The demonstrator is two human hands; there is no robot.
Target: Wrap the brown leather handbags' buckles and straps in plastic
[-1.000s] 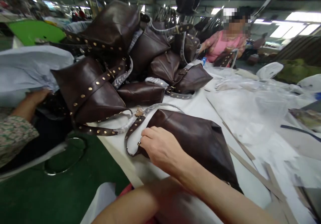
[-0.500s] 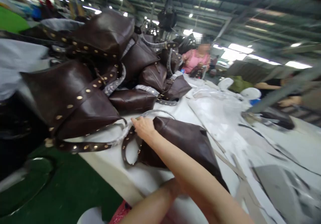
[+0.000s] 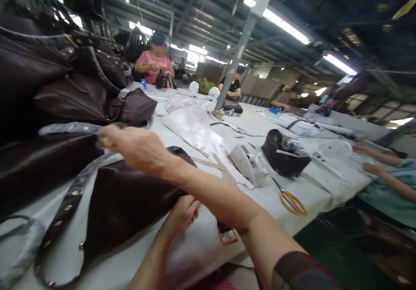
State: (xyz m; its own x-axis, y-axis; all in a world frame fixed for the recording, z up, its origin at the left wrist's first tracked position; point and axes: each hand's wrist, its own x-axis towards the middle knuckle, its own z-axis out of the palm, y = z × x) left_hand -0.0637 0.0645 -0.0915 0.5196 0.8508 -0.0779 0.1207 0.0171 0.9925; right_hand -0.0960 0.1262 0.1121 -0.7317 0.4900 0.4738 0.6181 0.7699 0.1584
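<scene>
A dark brown leather bag (image 3: 130,203) lies on the white-covered table in front of me. Its studded strap (image 3: 66,210), partly wrapped in clear plastic, loops off the left side and runs up to my right hand (image 3: 136,149). The fingers of that hand are closed at the wrapped part of the strap, slightly blurred, above the bag's far edge. Beside the bag's near right end is my left hand (image 3: 184,212), its fingers curled; what they hold, if anything, is hidden. My right forearm crosses over part of the bag.
More brown bags (image 3: 71,97) are heaped at the left. To the right are a white tape dispenser (image 3: 248,164), yellow-handled scissors (image 3: 292,202), a dark leather piece (image 3: 286,156) and a red-orange buckle (image 3: 228,236). Plastic sheets, a post (image 3: 238,52) and co-workers (image 3: 154,67) stand beyond.
The view has swung to the right, bringing in the scissors, dispenser and a co-worker's arms. My left hand has come into sight beside the bag. My right hand stays near the strap.
</scene>
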